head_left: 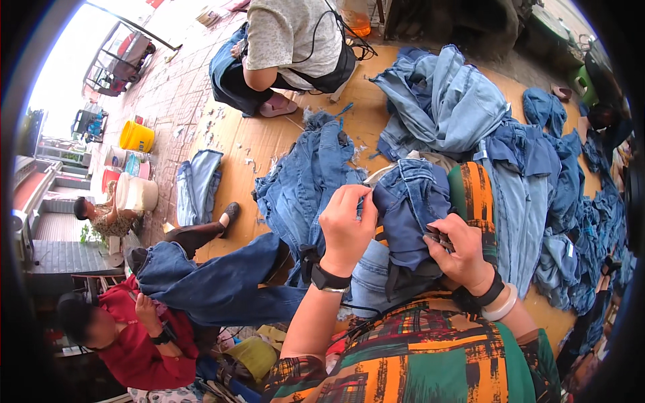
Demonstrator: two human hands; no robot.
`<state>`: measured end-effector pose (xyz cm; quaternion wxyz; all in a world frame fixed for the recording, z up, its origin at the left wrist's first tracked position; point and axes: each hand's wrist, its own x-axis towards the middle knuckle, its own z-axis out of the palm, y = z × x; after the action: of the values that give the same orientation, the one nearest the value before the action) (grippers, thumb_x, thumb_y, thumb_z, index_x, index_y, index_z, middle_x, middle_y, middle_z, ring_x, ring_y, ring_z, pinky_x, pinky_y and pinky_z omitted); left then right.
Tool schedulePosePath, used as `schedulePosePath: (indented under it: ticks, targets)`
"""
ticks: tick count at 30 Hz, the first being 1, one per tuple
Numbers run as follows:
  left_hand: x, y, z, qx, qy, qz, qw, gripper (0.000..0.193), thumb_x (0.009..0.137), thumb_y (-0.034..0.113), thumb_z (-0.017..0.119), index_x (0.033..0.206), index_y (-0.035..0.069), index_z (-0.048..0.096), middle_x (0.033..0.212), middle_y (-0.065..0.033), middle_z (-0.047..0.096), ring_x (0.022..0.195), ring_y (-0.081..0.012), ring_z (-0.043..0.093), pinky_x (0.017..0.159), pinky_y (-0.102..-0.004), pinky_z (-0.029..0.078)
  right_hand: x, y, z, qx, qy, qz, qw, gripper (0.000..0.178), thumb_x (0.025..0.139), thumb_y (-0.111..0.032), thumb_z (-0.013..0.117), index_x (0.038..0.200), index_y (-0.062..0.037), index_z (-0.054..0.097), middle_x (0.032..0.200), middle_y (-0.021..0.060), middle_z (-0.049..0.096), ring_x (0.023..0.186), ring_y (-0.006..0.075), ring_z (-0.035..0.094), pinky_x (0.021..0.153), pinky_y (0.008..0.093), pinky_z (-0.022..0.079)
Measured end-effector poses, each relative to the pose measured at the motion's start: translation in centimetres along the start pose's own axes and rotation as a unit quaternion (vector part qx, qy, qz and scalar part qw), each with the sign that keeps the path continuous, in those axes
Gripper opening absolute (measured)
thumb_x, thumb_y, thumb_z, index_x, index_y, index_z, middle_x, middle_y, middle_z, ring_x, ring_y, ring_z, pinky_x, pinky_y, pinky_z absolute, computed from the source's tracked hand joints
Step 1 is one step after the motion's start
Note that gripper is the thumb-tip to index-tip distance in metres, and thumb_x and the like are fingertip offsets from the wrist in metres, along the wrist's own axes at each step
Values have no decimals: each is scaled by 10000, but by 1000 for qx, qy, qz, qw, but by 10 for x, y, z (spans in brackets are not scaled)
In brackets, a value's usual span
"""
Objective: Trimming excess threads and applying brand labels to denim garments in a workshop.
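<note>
Two bare hands work over a bunched denim garment [414,201], which lies in the person's lap, between and just below them. The left hand [349,218] is raised beside its far edge, thumb and forefinger pinched together; whether a thread sits between them is too small to tell. The right hand [462,247] grips a small dark tool [438,237], possibly snips, close to the cloth. The step in hand looks like fine trimming or picking at loose threads. The next move seems to call for a steady pinch on the left and the tool's tip brought to the exact spot, clear of fingertips and sound fabric. Beyond the left hand lies a frayed denim heap [302,171]; a paler pile [450,101] rests farther out, past both hands.
</note>
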<state>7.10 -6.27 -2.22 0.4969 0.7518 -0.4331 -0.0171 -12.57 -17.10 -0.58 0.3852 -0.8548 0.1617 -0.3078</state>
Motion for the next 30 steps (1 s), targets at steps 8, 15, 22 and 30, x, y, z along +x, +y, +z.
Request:
schedulePosePath:
  ticks: [8,15,22,30]
  targets:
    - [-3,-17,0,-297,22,-220,929,68,883,-5,591,943,-18,617,934,-53,677,876,-118,636,763,-250,500,15,-7,-13,-17,-46,4,999,283,776,-135,771,986,-39,606,714,68,536,542,192,539,487,298,425]
    - [-17,-28,11,-475,-108,-296,822,158,921,59,602,1050,-14,657,1212,-60,602,1070,-112,562,935,-258,439,43,-24,-15,-60,-41,-11,997,324,802,-105,749,1092,-34,622,735,77,548,585,194,553,503,300,434]
    - [-8,12,15,-622,-113,-289,719,117,915,71,620,1003,3,657,1122,-43,608,1051,-121,558,944,-271,418,60,-33,-14,-117,-45,-84,989,397,772,-104,772,1135,-24,632,824,90,599,625,235,605,527,321,466]
    - [-3,35,22,-612,-136,-257,736,114,915,58,609,991,-10,659,1120,-52,602,1069,-136,550,970,-281,403,54,-36,-23,-166,-2,-80,983,393,780,-101,759,1145,-20,638,812,86,590,628,243,603,536,332,475]
